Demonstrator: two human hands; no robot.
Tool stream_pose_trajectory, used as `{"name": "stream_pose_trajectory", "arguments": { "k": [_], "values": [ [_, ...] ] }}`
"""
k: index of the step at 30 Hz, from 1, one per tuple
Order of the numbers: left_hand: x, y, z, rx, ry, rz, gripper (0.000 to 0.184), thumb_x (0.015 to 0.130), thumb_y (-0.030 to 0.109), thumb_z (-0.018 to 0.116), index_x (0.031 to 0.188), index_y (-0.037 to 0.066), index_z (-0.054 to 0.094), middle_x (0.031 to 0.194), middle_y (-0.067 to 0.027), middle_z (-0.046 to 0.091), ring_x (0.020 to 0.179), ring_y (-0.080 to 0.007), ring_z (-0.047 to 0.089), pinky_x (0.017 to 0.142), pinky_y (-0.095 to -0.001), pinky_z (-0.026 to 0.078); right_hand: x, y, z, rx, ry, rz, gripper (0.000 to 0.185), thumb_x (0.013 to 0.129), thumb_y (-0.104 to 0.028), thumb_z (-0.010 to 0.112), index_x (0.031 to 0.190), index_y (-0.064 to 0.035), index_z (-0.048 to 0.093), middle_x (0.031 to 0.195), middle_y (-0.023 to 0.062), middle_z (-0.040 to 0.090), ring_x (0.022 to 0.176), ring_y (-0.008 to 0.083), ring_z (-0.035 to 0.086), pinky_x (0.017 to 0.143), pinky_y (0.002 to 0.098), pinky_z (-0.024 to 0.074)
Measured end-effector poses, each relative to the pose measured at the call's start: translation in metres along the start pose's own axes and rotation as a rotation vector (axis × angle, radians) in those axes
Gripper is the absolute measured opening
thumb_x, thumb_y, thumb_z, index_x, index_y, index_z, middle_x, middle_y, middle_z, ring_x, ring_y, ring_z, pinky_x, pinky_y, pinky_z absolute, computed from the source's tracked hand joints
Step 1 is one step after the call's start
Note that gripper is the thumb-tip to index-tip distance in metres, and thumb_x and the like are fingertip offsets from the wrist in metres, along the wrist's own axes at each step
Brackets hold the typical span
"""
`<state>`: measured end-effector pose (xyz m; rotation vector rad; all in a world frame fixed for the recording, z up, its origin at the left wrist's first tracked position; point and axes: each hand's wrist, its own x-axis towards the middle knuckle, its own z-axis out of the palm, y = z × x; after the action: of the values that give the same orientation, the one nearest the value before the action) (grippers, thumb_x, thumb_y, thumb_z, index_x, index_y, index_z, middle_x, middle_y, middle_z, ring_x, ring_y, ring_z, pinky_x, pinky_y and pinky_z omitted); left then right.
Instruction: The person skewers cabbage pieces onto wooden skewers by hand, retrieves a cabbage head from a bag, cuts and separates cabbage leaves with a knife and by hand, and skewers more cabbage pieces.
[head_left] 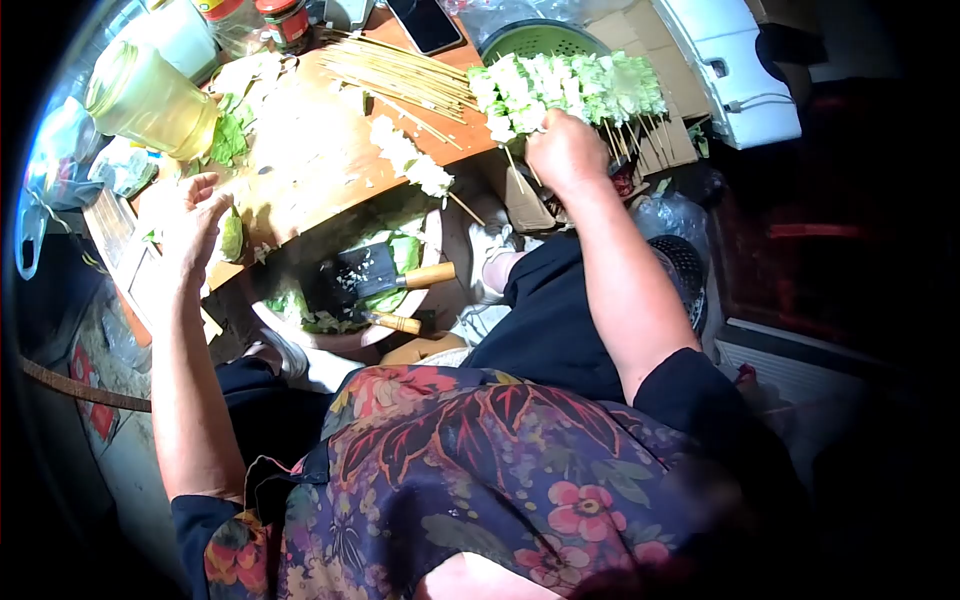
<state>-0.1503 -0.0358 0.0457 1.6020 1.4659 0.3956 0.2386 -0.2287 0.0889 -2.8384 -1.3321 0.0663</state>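
Note:
Fingers curled, my right hand (567,152) is at the front edge of a pile of skewered cabbage pieces (570,90); what its fingertips hold is hidden. My left hand (195,215) is raised over the left edge of the wooden table (300,190), fingers apart and partly bent, beside a green leaf piece (232,235). One cabbage skewer (412,160) lies near the table's front edge, its stick poking out over the edge. Bare bamboo skewers (400,75) lie in a loose bundle between my hands.
Below the table, a round basin (432,240) holds greens and a cleaver (365,275) with a wooden handle. A jar of yellowish liquid (150,100) stands at the left. A phone (425,22), a red-lidded jar (285,22), a green colander (540,38) and a white box (730,80) are farther back.

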Motion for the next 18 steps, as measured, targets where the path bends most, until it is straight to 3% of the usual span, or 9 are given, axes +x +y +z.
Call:
{"name": "stream_pose_trajectory", "arguments": {
  "k": [2,5,9,12,13,18],
  "values": [
    [-0.008,0.012,0.006,-0.029,-0.028,0.007,0.045,0.083,0.017,0.064,0.125,0.003,0.054,0.111,-0.008,0.061,0.087,-0.0121,0.057,0.072,-0.0267,0.046,-0.014,-0.017,0.01,0.072,-0.038,-0.107,0.023,0.079,-0.02,0.053,0.09,-0.0047,0.066,0.088,0.0188,0.068,0.086,0.0359,0.066,0.077,0.0461,0.0523],
    [-0.013,0.018,0.013,-0.064,-0.055,0.014,0.044,0.082,0.014,0.066,0.123,0.003,0.055,0.108,-0.0083,0.06,0.082,-0.011,0.055,0.07,-0.0249,0.046,-0.036,-0.04,0.027,0.136,-0.389,-0.174,0.027,0.078,-0.024,0.058,0.087,-0.0014,0.069,0.092,0.0215,0.067,0.089,0.0358,0.066,0.08,0.0427,0.0528],
    [-0.017,0.019,0.019,0.014,-0.074,0.062,0.039,0.083,0.013,0.065,0.12,0.003,0.057,0.108,-0.0077,0.061,0.074,-0.0101,0.055,0.066,-0.0245,0.047,-0.047,-0.052,0.054,0.037,-0.592,-0.098,0.028,0.078,-0.024,0.063,0.092,-0.0013,0.071,0.098,0.0208,0.068,0.094,0.0336,0.066,0.082,0.0387,0.0529],
    [-0.018,0.02,0.019,0.033,-0.085,0.035,0.039,0.082,0.012,0.064,0.119,0.004,0.057,0.108,-0.0081,0.061,0.071,-0.0095,0.056,0.064,-0.0239,0.046,-0.046,-0.052,0.073,0.07,-0.595,-0.07,0.025,0.078,-0.02,0.064,0.093,-0.0014,0.071,0.099,0.0199,0.068,0.094,0.0326,0.067,0.081,0.038,0.0532],
    [-0.017,0.02,0.019,0.03,-0.086,0.04,0.039,0.082,0.012,0.064,0.119,0.004,0.057,0.108,-0.0081,0.061,0.071,-0.0095,0.056,0.064,-0.0239,0.046,-0.045,-0.048,0.087,0.088,-0.553,-0.107,0.024,0.078,-0.024,0.064,0.09,-0.0032,0.069,0.092,0.0187,0.068,0.092,0.0336,0.065,0.084,0.0404,0.0514],
    [-0.017,0.019,0.018,0.001,-0.097,0.034,0.039,0.082,0.013,0.064,0.119,0.004,0.057,0.107,-0.0073,0.06,0.076,-0.0097,0.058,0.065,-0.0246,0.047,-0.042,-0.041,0.105,0.165,-0.472,-0.171,0.013,0.08,-0.018,0.062,0.088,-0.0121,0.07,0.087,0.0149,0.067,0.085,0.0335,0.064,0.077,0.0418,0.0509]
  ]
}}
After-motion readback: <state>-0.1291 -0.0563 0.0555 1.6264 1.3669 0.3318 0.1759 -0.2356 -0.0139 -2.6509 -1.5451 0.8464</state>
